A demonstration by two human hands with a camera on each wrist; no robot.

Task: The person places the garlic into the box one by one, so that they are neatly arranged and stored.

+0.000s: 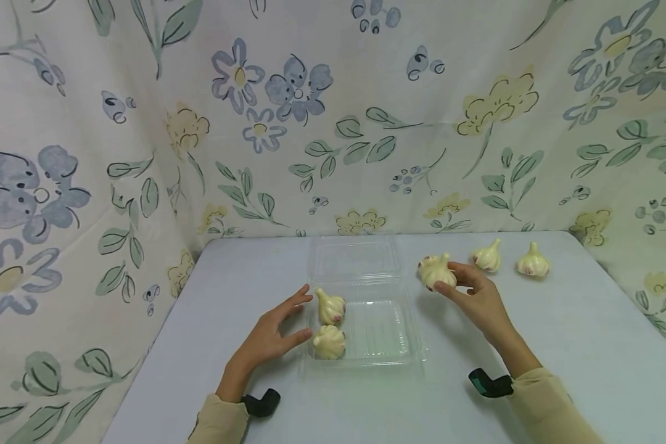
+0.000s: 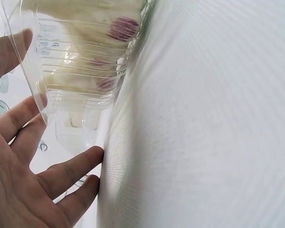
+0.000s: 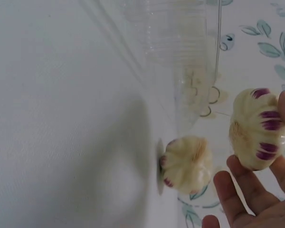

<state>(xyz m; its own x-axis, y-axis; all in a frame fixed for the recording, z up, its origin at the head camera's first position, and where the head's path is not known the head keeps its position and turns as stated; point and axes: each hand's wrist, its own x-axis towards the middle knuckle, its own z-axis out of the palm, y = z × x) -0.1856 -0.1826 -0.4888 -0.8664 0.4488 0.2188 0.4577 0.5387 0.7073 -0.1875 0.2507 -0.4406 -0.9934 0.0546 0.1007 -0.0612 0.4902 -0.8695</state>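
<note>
My right hand (image 1: pixel 480 302) pinches a garlic bulb (image 1: pixel 443 277) between thumb and fingers, raised above the table right of a clear plastic clamshell box (image 1: pixel 380 330). In the right wrist view the held bulb (image 3: pixel 256 130) shows purple streaks. Another garlic bulb (image 3: pixel 187 164) stands on the table beyond it, partly hidden in the head view. Inside the box's left side sit two bulbs, a rear one (image 1: pixel 330 307) and a front one (image 1: pixel 329 343). My left hand (image 1: pixel 269 336) lies along the box's left edge with spread fingers; the left wrist view shows fingertips at its rim.
Two more garlic bulbs stand at the back right of the white table (image 1: pixel 560 345), one nearer (image 1: pixel 486 256) and one farther right (image 1: pixel 533 261). The box's lid (image 1: pixel 355 259) lies folded back behind its base. A floral curtain (image 1: pixel 366 123) hangs behind the table.
</note>
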